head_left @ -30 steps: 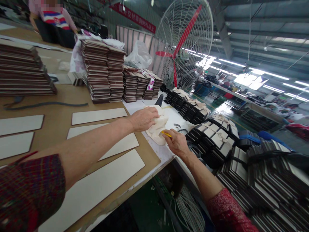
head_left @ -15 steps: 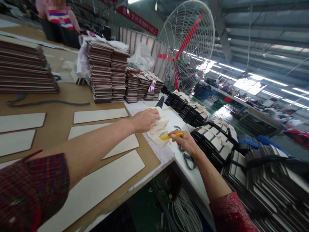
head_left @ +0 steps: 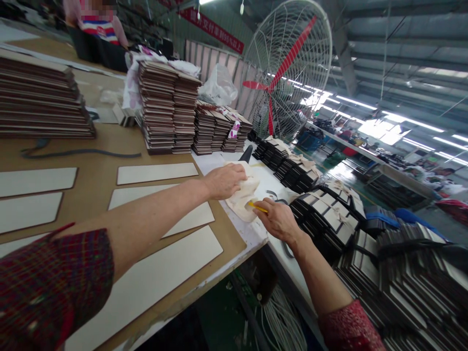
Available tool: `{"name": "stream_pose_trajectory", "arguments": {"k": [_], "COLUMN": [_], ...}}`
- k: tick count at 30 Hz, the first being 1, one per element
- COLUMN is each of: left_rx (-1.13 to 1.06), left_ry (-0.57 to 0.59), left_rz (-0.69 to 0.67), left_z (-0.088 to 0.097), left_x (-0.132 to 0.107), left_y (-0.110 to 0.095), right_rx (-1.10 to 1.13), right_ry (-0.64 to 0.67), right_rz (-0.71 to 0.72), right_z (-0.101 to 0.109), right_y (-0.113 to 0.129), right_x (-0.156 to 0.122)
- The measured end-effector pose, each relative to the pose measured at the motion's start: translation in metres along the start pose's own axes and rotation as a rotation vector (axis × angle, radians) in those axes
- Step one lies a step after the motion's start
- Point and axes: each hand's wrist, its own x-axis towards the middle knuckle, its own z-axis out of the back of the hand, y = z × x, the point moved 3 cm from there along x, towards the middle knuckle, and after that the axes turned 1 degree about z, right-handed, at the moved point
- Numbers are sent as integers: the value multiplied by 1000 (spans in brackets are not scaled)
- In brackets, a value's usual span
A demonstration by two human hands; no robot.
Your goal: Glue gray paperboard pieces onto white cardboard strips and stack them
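Observation:
A crumpled cream cloth piece [head_left: 239, 207] lies on the white table strip in front of me. My left hand [head_left: 224, 181] rests on its upper left part, fingers curled down into the fabric. Between the fingers of my right hand [head_left: 277, 218] is a slim yellow-handled tool [head_left: 259, 207], pointing left, its tip at a fold of the cloth; what kind of tip it has I cannot make out. Several pale flat panels [head_left: 157, 169] with dark edges lie on the brown board to the left, some partly under my left forearm.
Tall stacks of dark-edged panels [head_left: 159, 109] stand at the back, another stack [head_left: 40, 100] at far left. Bundled black and cream pieces [head_left: 329, 212] line the right side. A large fan [head_left: 288, 68] with red blades stands behind. Grey strips [head_left: 84, 152] lie about. A person sits at upper left.
My right hand has turned and the yellow tool now shows less of its length, steeper against the cloth. My left hand stays on the cloth. The whole view has shifted slightly.

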Motion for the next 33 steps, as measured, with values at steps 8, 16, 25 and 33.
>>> {"name": "stream_pose_trajectory", "arguments": {"k": [8, 16, 25, 33], "left_rx": [-9, -1, 9, -10], "left_ry": [-3, 11, 24, 9], "left_rz": [-5, -11, 46, 33], "left_z": [-2, 0, 5, 9], "left_x": [0, 1, 0, -6], "left_y": [1, -2, -5, -4], "right_rx": [554, 1137, 711, 914], "right_ry": [-83, -235, -396, -552], "right_rz": [-263, -574, -356, -711], "right_z": [18, -28, -15, 7], "right_y": [-22, -26, -18, -25], "right_x": [19, 19, -12, -35]}}
